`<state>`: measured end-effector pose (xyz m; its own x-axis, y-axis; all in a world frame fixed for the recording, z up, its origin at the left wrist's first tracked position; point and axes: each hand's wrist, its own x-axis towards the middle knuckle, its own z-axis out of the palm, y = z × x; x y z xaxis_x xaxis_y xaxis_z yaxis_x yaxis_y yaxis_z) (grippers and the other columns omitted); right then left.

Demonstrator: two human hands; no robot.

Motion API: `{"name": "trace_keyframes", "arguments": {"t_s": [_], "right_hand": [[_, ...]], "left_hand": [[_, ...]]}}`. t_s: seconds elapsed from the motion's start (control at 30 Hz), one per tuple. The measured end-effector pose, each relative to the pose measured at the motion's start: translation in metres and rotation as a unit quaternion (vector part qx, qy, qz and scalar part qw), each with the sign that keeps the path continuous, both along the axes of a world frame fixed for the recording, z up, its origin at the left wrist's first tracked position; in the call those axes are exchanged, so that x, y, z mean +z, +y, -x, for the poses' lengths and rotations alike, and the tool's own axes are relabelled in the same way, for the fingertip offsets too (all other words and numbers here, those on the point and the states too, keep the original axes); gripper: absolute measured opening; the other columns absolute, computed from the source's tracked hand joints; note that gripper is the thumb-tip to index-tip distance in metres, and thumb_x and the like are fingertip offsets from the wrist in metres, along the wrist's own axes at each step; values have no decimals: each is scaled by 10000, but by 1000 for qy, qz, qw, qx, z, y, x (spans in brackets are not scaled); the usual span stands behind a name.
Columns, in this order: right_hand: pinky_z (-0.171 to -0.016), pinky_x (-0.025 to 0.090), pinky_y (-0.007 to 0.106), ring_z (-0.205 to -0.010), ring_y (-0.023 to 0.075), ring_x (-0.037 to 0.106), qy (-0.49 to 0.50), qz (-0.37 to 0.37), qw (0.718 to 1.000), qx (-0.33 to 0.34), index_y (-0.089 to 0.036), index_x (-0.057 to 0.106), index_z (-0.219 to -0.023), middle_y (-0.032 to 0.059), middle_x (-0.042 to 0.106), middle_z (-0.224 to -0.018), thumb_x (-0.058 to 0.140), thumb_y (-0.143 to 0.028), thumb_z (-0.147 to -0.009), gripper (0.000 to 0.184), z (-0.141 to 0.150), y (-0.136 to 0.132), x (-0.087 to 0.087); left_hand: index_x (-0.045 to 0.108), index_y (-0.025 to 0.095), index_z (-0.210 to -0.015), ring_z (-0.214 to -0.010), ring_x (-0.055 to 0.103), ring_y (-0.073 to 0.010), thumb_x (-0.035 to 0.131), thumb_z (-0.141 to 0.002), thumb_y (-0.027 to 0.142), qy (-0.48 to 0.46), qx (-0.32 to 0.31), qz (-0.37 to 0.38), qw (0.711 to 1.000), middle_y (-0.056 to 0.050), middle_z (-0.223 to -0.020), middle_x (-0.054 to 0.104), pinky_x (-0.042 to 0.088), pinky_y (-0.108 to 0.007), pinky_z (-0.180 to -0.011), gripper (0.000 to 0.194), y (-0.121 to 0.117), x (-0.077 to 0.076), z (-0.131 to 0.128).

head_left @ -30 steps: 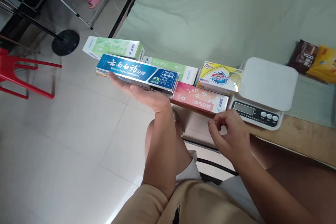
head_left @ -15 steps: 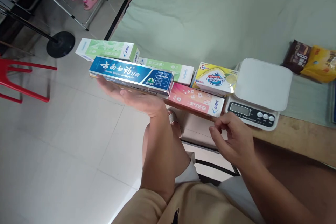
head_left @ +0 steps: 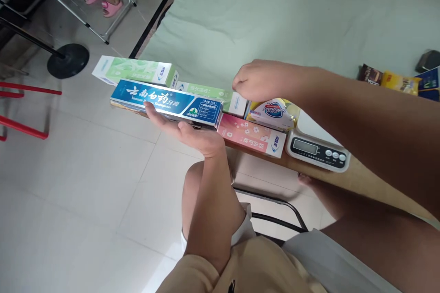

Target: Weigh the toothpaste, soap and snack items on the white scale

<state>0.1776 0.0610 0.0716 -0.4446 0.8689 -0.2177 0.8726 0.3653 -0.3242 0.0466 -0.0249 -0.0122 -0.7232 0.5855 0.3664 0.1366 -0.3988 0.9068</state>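
Note:
My left hand [head_left: 192, 135] lies along the near side of a blue toothpaste box [head_left: 165, 103], fingers stretched out and one fingertip on its face. My right hand [head_left: 256, 78] reaches across, fingers curled, over the green-and-white box [head_left: 206, 90] behind the blue one; what the fingers hold, if anything, is hidden. Another green box [head_left: 137, 71] lies at the far left. To the right of the blue box is a pink box [head_left: 252, 133]. A yellow Safeguard soap box [head_left: 273, 114] sits behind it, partly covered by my right forearm.
A white kitchen scale [head_left: 318, 151] stands right of the boxes, its plate mostly hidden by my arm. Snack packets [head_left: 400, 82] and a dark object [head_left: 428, 60] lie farther right on the green cloth [head_left: 292, 18]. A red stool [head_left: 24, 126] and a seated person's pink slippers [head_left: 112, 8] are at left.
My right hand has moved from in front of the scale up and left, over the boxes to the green-and-white box. My left fingertip has come up onto the blue box's face.

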Motion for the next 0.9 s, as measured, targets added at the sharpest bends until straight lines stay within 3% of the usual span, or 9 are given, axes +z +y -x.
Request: {"name": "trace_keyframes", "arguments": {"t_s": [0.1,0.23,0.33,0.43,0.5,0.6,0.7,0.8,0.9], "right_hand": [[-575,359,365,-549,178,458,-57,53,996,32,-232,479,-516,55,534,-561,596,-243,-868,372,4,0,-4],[-554,336,363,-515,166,416,-47,46,997,52,-237,489,-511,49,477,-500,582,-336,-905,417,3,-4,-1],[-585,356,353,-574,175,489,-51,52,997,36,-229,585,-585,63,578,-596,574,-329,-908,338,2,-4,-2],[-638,392,335,-707,197,595,-42,53,997,37,-243,739,-855,60,723,-829,565,-279,-905,185,6,-5,-2],[-658,410,338,-790,216,639,-42,64,996,40,-269,765,-1036,60,771,-1001,549,-226,-896,262,10,-5,-2],[-642,415,355,-806,233,655,-47,79,995,45,-280,763,-1128,84,779,-1111,525,-176,-882,358,17,-4,1],[-614,404,343,-769,221,649,-50,77,995,50,-298,761,-1166,79,784,-1108,561,-130,-839,419,21,-3,1],[-602,398,325,-771,211,655,-49,74,995,48,-320,762,-1204,66,789,-1151,614,-76,-789,504,21,-3,-3],[-607,401,318,-799,212,673,-39,73,995,50,-325,769,-1210,62,791,-1195,640,-49,-776,531,20,-1,-8]], "left_hand": [[111,235,-1689,-1713,8,-157,296,-933,503,-13,-5,11,1000,-3,-1818,122,135,-329,-1394,823,0,1,1],[79,262,-1695,-1709,-30,-128,260,-942,532,-8,-4,45,999,40,-1819,85,115,-305,-1392,820,-1,1,1],[99,267,-1699,-1714,-16,-157,307,-936,557,-15,2,21,1000,30,-1817,114,109,-322,-1395,843,0,0,1],[129,271,-1695,-1715,0,-166,309,-949,546,-6,1,7,1000,21,-1816,133,110,-336,-1397,815,-1,-1,1],[132,244,-1687,-1714,25,-166,309,-951,528,0,2,5,1000,-3,-1817,120,125,-327,-1393,808,-1,0,2],[17,153,-1682,-1708,88,-148,334,-932,458,-49,2,17,999,-67,-1832,11,167,-302,-1382,870,-2,5,6],[-105,195,-1689,-1709,-5,-117,307,-941,451,-129,-18,85,988,-9,-1840,-47,163,-310,-1389,892,0,9,13],[-44,311,-1706,-1712,-2,-134,303,-937,432,-158,-31,125,979,80,-1835,47,156,-359,-1400,853,3,10,18],[65,310,-1711,-1709,107,-178,335,-905,367,-174,-21,120,977,68,-1823,134,193,-380,-1397,853,5,8,18]]}}
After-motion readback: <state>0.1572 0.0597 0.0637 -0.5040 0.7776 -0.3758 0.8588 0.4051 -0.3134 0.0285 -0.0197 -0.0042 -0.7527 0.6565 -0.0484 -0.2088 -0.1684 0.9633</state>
